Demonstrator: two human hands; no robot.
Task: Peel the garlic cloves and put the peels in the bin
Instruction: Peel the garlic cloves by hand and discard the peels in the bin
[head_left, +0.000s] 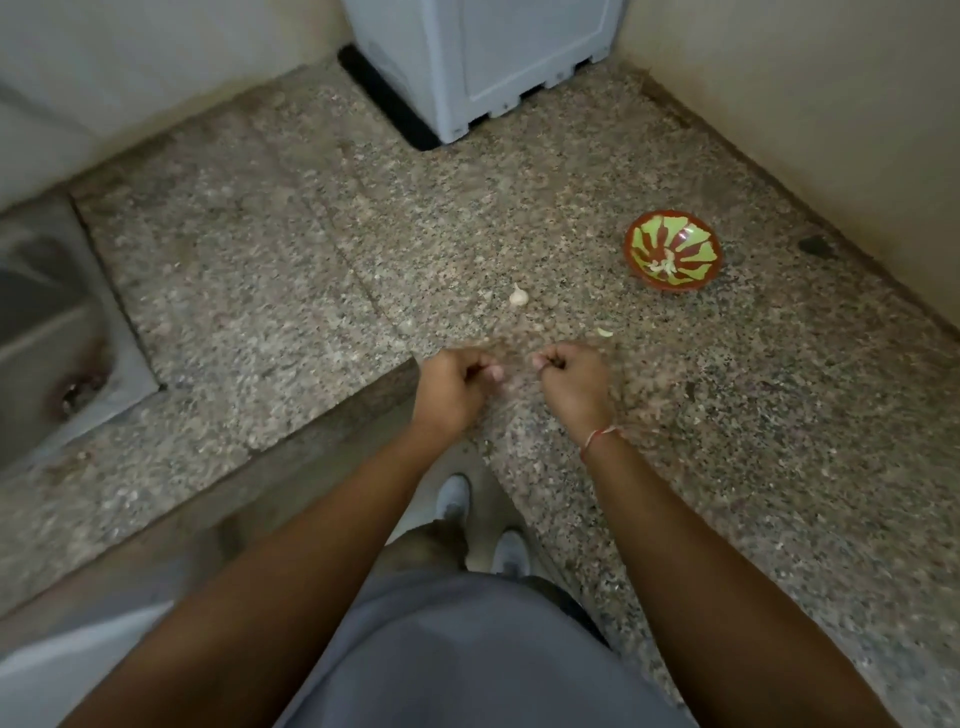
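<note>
Left hand: the left hand (452, 387) hovers over the worktop's front edge, fingers curled; whether it pinches anything is too blurred to tell.
Right hand: the right hand (574, 382) sits just beside it, fingers curled likewise; what it holds cannot be told.
Garlic: a garlic bulb (518, 296) lies on the speckled worktop (291, 270), beyond the hands; a loose clove (604, 333) lies nearer the right hand.
Bowl: a red-and-green bowl (698, 236) stands towards the right wall, pale garlic pieces (664, 267) inside.
Sink: a steel sink (47, 332) is set at the left edge.
Far corner: a white appliance (478, 62).
</note>
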